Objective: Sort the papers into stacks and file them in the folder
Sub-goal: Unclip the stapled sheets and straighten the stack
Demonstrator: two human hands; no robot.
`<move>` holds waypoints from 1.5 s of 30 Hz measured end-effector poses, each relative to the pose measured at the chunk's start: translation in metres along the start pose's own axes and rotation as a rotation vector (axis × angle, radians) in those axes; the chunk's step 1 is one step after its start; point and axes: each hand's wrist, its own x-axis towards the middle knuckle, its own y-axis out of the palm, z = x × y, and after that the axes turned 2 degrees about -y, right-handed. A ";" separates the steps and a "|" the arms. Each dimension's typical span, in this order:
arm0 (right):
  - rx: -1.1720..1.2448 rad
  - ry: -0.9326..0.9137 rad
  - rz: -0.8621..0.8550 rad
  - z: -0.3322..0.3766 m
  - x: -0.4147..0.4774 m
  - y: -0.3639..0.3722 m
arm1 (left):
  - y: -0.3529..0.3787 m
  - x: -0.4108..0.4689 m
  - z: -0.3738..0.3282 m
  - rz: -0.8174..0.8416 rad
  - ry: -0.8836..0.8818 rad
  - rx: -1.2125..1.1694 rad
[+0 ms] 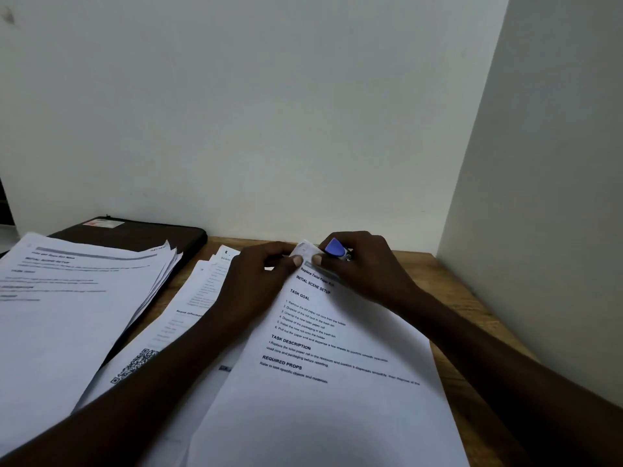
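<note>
Pinching the far corner of the printed sheet point(330, 365), the left hand point(259, 267) is closing thumb and fingertips on the paper's edge. The right hand point(364, 264) is meeting it at the same corner, with its fingers curled round a small blue tool point(335, 247) that has a metal part. The tool's kind cannot be told for certain, and its tip is sitting at the bent corner of the sheet. The sheet is lying to the right of the dark folder point(141, 235) and nearer the person. Its headings "TASK GOAL", "TASK DESCRIPTION" and "REQUIRED PROPS" are facing the person.

The folder is lying flat and closed at the far left of the wooden desk point(448, 288), against the pale wall point(269, 112). A fanned stack of papers point(77, 298) is resting partly on the folder, covering its near left part and overhanging towards the person. Just right of the folder, loose papers point(188, 315) are lying spread on the desk, one of them bearing a QR code. They are lying between the folder and the printed sheet, partly under the left forearm and under the sheet's left edge.
</note>
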 end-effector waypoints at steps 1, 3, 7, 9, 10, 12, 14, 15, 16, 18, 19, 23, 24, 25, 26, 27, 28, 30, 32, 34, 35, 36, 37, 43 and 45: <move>-0.001 0.000 0.004 0.000 0.000 0.000 | 0.000 0.000 0.000 0.007 -0.045 -0.082; 0.000 0.000 0.008 -0.001 0.000 0.001 | -0.001 0.001 -0.001 0.035 -0.110 -0.212; -0.012 0.017 -0.011 0.000 0.000 0.002 | -0.002 0.003 0.001 -0.011 -0.140 -0.232; -0.021 0.031 -0.018 0.000 0.000 0.003 | -0.001 0.003 0.000 -0.031 -0.128 -0.191; -0.023 0.035 -0.015 0.000 0.000 0.003 | -0.001 0.002 0.000 -0.042 -0.118 -0.163; -0.012 0.026 0.000 0.000 0.000 0.003 | 0.000 0.002 -0.001 -0.075 -0.105 -0.112; 0.006 0.012 0.014 0.001 -0.001 0.002 | -0.001 0.002 -0.001 -0.093 -0.094 -0.080; 0.011 0.012 0.021 0.001 -0.001 0.001 | -0.002 0.002 -0.001 -0.092 -0.091 -0.083; 0.012 0.012 0.027 0.001 -0.001 0.000 | -0.002 0.002 -0.001 -0.088 -0.091 -0.096; -0.001 0.007 0.033 0.001 -0.001 0.000 | -0.002 0.002 0.000 -0.083 -0.101 -0.109; -0.012 0.005 0.028 0.000 -0.001 0.001 | -0.002 0.002 -0.001 -0.075 -0.109 -0.106; -0.024 0.019 -0.014 -0.002 -0.001 0.002 | 0.000 0.001 -0.003 0.005 -0.145 -0.193; -0.021 0.020 -0.017 -0.002 -0.001 0.002 | 0.000 0.000 -0.003 0.015 -0.149 -0.201; -0.017 0.019 -0.019 -0.003 -0.001 0.002 | 0.001 0.000 -0.003 0.019 -0.147 -0.195; -0.015 0.015 -0.021 -0.003 -0.001 0.003 | 0.001 -0.001 -0.003 0.022 -0.143 -0.183; -0.014 0.012 -0.023 -0.003 -0.001 0.003 | 0.001 -0.001 -0.003 0.022 -0.140 -0.176; -0.014 0.011 -0.024 -0.003 -0.001 0.003 | 0.001 -0.001 -0.003 0.020 -0.144 -0.183; -0.010 0.015 -0.021 -0.003 -0.001 0.003 | 0.000 -0.001 -0.002 0.019 -0.166 -0.231; -0.011 0.018 -0.019 -0.003 -0.001 0.002 | -0.001 0.001 -0.001 0.025 -0.187 -0.274; -0.010 0.019 -0.019 -0.002 -0.001 0.002 | -0.002 0.002 -0.001 0.032 -0.196 -0.294; -0.011 0.019 -0.018 -0.002 -0.001 0.002 | -0.001 0.002 -0.001 0.033 -0.200 -0.310; -0.014 0.020 -0.015 -0.002 -0.001 0.003 | -0.001 0.002 -0.001 0.029 -0.206 -0.327; -0.016 0.020 -0.013 -0.001 -0.001 0.003 | -0.001 0.002 -0.001 0.023 -0.211 -0.338; -0.006 -0.017 -0.046 0.002 -0.002 0.005 | -0.004 0.002 -0.002 0.013 -0.207 -0.324; -0.008 -0.023 -0.048 0.002 -0.002 0.005 | -0.005 0.002 -0.004 -0.003 -0.206 -0.308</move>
